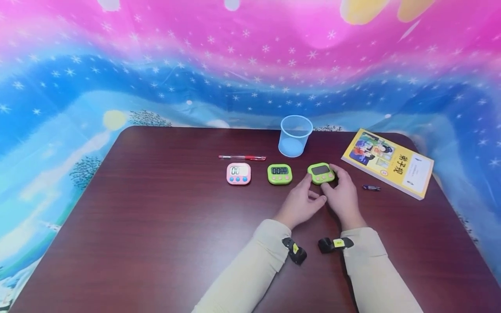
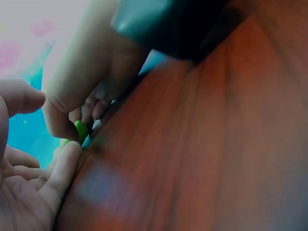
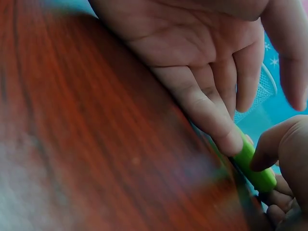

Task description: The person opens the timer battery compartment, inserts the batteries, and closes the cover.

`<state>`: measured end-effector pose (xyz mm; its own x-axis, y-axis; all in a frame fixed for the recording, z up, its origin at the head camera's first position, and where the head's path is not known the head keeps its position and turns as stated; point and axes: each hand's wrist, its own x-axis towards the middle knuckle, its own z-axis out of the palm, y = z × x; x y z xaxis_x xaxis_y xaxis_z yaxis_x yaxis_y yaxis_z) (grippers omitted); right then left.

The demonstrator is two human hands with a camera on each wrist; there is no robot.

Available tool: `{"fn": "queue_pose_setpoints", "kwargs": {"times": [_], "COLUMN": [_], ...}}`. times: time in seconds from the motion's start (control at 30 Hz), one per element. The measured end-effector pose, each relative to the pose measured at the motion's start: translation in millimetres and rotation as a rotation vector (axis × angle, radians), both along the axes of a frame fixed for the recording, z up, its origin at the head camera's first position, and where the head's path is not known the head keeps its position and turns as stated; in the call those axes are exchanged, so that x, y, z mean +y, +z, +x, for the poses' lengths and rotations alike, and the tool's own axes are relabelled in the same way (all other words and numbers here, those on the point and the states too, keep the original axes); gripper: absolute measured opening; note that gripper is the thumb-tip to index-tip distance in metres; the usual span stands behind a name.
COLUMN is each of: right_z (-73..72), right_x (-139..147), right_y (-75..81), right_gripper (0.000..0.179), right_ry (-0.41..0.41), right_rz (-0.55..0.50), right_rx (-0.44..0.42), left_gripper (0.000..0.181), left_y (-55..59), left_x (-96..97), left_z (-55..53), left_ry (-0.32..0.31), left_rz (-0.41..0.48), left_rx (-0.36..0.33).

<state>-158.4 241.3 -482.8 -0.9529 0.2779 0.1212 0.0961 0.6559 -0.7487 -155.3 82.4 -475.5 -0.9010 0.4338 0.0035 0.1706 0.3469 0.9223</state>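
Observation:
A green digital timer [image 1: 321,170] with a blank screen lies on the table, between both hands. My right hand [image 1: 345,198] holds it, thumb at the near edge and fingers round the right side. At its left edge my left hand [image 1: 299,204] touches it with extended fingers, the thumb held apart. In the right wrist view the timer's green side [image 3: 260,174] shows between the hands; in the left wrist view they mostly hide it. To the left sit a second green timer [image 1: 279,174] with digits showing and a pink timer [image 1: 238,174] with blue buttons.
Behind the timers lies a red pen [image 1: 242,158], and a blue mesh basket [image 1: 293,145] stands upright. A yellow book [image 1: 387,163] rests at the right, with a small dark object [image 1: 371,188] beside it. A patterned cloth [image 1: 250,65] hangs beyond the brown table [image 1: 164,217].

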Motion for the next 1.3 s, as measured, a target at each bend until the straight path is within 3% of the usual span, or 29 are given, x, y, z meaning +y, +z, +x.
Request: {"fn": "queue_pose_setpoints", "kwargs": {"times": [0.13, 0.5, 0.73, 0.9, 1.03, 1.3], "right_z": [0.1, 4.1, 15.7, 25.2, 33.8, 52.0], "right_x": [-2, -5, -3, -7, -14, -37], "right_y": [-1.6, 2.0, 1.5, 2.9, 1.3, 0.1], "right_gripper": [0.06, 0.07, 0.073, 0.069, 0.067, 0.068], "right_ry": [-0.015, -0.011, 0.08, 0.153, 0.219, 0.328], "right_rz": [-0.054, -0.148, -0.201, -0.291, -0.365, -0.466], "right_rx": [0.045, 0.099, 0.097, 0.113, 0.134, 0.173], "left_gripper": [0.078, 0.074, 0.077, 0.077, 0.071, 0.065], "left_y": [-0.2, 0.7, -1.1, -6.0, -8.1, -6.5], "left_x": [-0.8, -4.9, -17.2, -28.2, -39.7, -70.4], "left_z": [-2.6, 1.8, 5.5, 4.9, 6.0, 20.4], "left_ry": [-0.003, 0.048, 0.046, 0.066, 0.082, 0.087], "left_rz": [0.007, 0.153, 0.201, 0.243, 0.272, 0.284], "left_rx": [0.003, -0.002, 0.066, 0.064, 0.101, 0.165]}}
